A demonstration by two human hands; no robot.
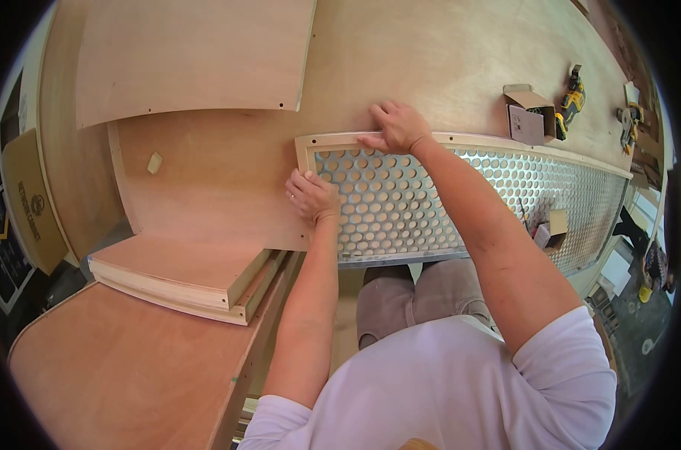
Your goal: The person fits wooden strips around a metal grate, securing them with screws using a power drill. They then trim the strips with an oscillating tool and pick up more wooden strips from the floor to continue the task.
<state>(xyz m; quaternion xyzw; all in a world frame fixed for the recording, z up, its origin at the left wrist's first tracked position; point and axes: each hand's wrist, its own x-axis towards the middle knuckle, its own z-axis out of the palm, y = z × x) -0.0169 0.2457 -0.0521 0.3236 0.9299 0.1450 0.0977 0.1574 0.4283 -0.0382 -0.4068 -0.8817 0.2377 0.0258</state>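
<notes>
A perforated metal sheet [385, 202] with round holes lies in front of me, edged by a pale wooden frame [479, 140]. My left hand [312, 196] is closed at the frame's left side strip, with its fingers curled at the outer edge. At the frame's far rail is my right hand [399, 127], closed over the wood with the thumb on the near side and the fingers bent beyond it. Parts of both hands' fingertips are hidden. Dark screw holes show in the rail.
A plywood panel [194, 56] lies at the far left, with a small wood scrap [154, 163] nearer. Stacked boards [179, 270] rest on the left bench. Toward the right are an open cardboard box [531, 116], a yellow-black power tool [573, 97] and a smaller box [554, 231] on the mesh.
</notes>
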